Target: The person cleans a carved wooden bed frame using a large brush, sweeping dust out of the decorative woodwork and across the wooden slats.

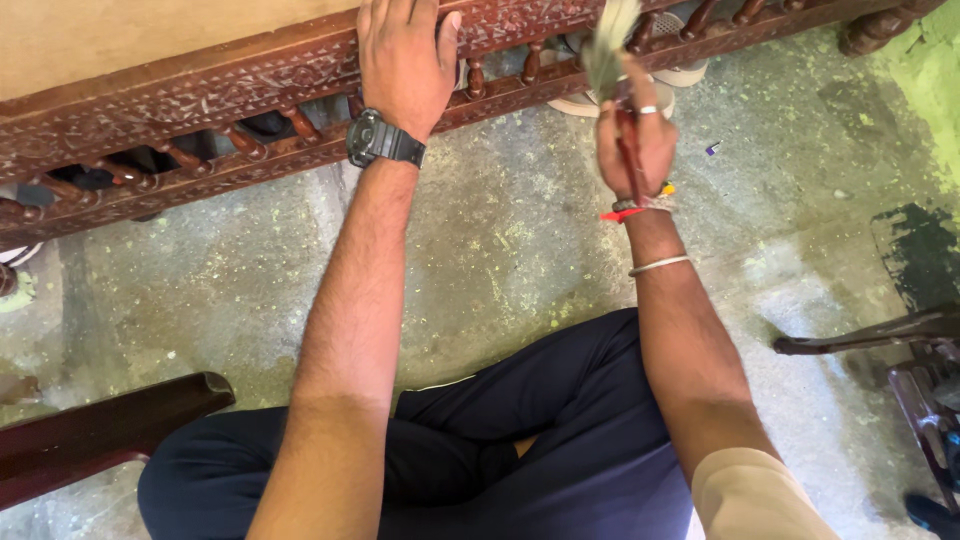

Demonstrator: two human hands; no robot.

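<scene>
My left hand [403, 62], with a black watch on the wrist, rests palm down on the carved dark-brown wooden rail [190, 95] of a furniture piece with small turned spindles. My right hand [635, 140] is raised beside it and grips a paintbrush [612, 45] by its red handle, bristles pointing up toward the rail. The bristles are blurred. A ring, threads and a metal bangle are on that hand and wrist. I sit cross-legged in dark trousers [520, 450] on the floor.
The stained concrete floor [240, 270] spreads under the rail. A dark wooden piece [100, 425] lies at the lower left. Part of a dark wooden chair [900, 340] stands at the right edge. Pale footwear [680, 75] shows behind the rail.
</scene>
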